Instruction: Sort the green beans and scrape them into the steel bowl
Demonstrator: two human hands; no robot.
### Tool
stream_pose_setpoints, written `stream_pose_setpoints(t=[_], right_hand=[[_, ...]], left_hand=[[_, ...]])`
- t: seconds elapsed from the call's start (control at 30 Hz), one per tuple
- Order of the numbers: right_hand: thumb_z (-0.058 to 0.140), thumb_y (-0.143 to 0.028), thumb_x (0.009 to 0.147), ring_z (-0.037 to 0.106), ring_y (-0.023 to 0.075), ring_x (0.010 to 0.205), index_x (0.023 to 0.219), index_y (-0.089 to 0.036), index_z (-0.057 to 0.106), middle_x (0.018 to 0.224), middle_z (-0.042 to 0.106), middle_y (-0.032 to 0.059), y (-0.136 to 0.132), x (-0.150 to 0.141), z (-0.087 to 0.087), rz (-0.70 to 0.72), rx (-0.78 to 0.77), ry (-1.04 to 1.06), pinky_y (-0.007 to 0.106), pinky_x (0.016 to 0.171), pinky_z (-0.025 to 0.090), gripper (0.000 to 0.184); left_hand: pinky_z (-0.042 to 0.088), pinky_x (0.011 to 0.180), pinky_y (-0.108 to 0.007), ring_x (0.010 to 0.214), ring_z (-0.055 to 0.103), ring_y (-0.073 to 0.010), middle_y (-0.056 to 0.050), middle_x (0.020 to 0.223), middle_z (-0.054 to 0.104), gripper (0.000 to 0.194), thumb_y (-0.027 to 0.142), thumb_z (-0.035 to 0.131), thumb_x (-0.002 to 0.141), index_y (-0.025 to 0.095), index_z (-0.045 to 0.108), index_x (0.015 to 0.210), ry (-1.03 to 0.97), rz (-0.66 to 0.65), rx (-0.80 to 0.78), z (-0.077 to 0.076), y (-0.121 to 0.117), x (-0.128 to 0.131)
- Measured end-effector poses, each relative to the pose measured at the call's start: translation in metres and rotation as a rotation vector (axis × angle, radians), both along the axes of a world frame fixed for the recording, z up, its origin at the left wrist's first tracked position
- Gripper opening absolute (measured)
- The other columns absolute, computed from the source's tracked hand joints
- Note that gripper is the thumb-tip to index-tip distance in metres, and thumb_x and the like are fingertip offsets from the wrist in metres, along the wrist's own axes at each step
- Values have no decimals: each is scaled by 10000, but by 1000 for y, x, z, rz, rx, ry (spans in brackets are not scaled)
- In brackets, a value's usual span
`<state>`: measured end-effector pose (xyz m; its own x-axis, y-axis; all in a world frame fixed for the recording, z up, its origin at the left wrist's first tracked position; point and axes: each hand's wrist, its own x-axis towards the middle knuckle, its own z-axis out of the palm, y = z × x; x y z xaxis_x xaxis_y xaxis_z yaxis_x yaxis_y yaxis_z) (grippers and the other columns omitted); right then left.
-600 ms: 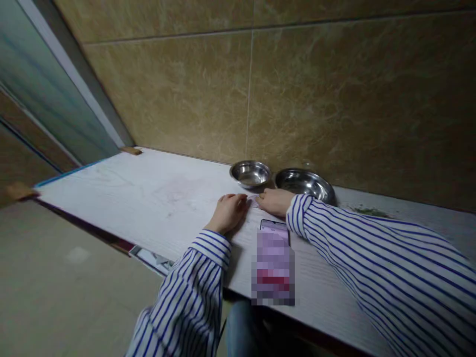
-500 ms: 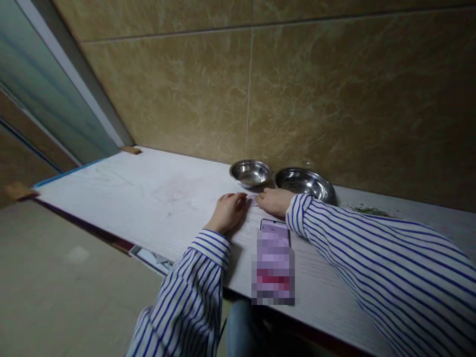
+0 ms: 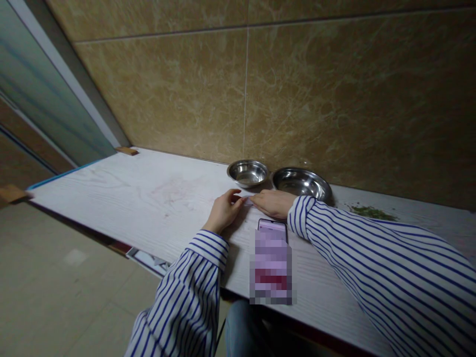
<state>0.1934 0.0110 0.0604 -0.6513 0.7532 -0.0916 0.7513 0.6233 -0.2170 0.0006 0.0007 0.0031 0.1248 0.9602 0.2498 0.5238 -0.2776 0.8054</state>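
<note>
A small, thin, pale purplish sheet [image 3: 248, 201] lies on the white tabletop, mostly hidden between my fingertips. My left hand [image 3: 224, 210] is curled at its left side, with the thumb tip against it and the index finger bent above. From the right, my right hand [image 3: 273, 203] reaches in with its fingers together, tips pressed on the sheet's other side. Just behind the hands stand a smaller steel bowl [image 3: 248, 174] and a larger steel bowl [image 3: 300, 182], partly covered by my right hand and sleeve. A phone [image 3: 272, 227] with a blurred-out screen lies below my right hand.
Chopped green bits [image 3: 372, 213] lie in a pile to the right, beyond my right sleeve. A tiled wall [image 3: 178, 99] closes off the back of the white table [image 3: 148, 198]. Wooden blocks [image 3: 127, 150] sit at its left corners.
My left index finger has lifted and bent away from the thumb. The right fingers have straightened and slid slightly left, covering more of the sheet. The view has shifted a little.
</note>
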Motion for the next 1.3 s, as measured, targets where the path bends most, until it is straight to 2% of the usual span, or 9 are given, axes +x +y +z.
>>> stream_pose_setpoints(t=[0.13,0.27,0.47,0.77,0.93,1.0,1.1,1.2,1.3], right_hand=[[536,-263,974,654,254,1021,1076,-199,700,1088,736,106,-1,1,-2,34,13,53,387,915,480,204],[472,-225,988,661,255,1078,1170,-182,682,1180,727,120,-1,4,-2,39,28,104,406,968,478,282],[448,-166,968,625,269,1224,1342,-150,602,1348,660,145,-1,10,2,-42,65,143,438,1062,451,405],[456,-183,964,681,269,1137,1278,-166,660,1244,722,132,-15,33,20,-213,92,281,423,1003,498,375],[502,-216,958,677,254,1125,1228,-167,694,1230,728,128,-25,40,29,-297,68,423,415,1012,490,335],[528,-221,949,686,242,1084,1220,-160,700,1234,724,129,-29,40,32,-331,10,503,397,958,521,326],[541,-227,947,704,204,932,1164,-156,724,1111,761,111,-37,39,37,-367,-130,620,327,770,564,293],[529,-223,959,698,162,837,1135,-152,728,1001,777,98,-48,40,42,-371,-268,748,244,625,533,275],[540,-187,954,701,133,782,1169,-137,704,996,782,107,-63,44,50,-394,-358,844,211,589,514,275]], left_hand=[[527,782,-322,862,724,-218,-119,964,789,321,267,661,866,138,672,1160,-71,11,-25,2,1,1],[535,812,-351,831,693,-196,-84,919,754,327,213,673,869,125,652,1183,-108,29,-54,-1,5,-1],[567,865,-454,1034,655,-230,-98,1250,640,369,366,625,934,180,609,1252,-185,35,-151,-7,11,-4],[560,886,-468,1074,644,-246,-107,1290,623,394,363,629,930,183,598,1279,-404,-10,-311,-1,13,-9],[561,884,-467,1074,644,-246,-109,1292,622,398,362,631,929,182,596,1282,-522,-32,-394,5,2,-10],[561,884,-467,1072,645,-245,-108,1288,624,397,363,630,930,181,596,1281,-556,-49,-425,10,-6,-9],[561,884,-466,1070,646,-245,-110,1284,625,395,362,632,929,177,598,1277,-589,-71,-447,20,-19,-4],[562,881,-463,1065,647,-243,-109,1276,628,389,358,633,928,175,602,1269,-600,-95,-451,32,-30,4],[564,876,-458,1056,649,-239,-106,1265,634,377,354,635,928,173,607,1257,-596,-119,-445,45,-40,16]])
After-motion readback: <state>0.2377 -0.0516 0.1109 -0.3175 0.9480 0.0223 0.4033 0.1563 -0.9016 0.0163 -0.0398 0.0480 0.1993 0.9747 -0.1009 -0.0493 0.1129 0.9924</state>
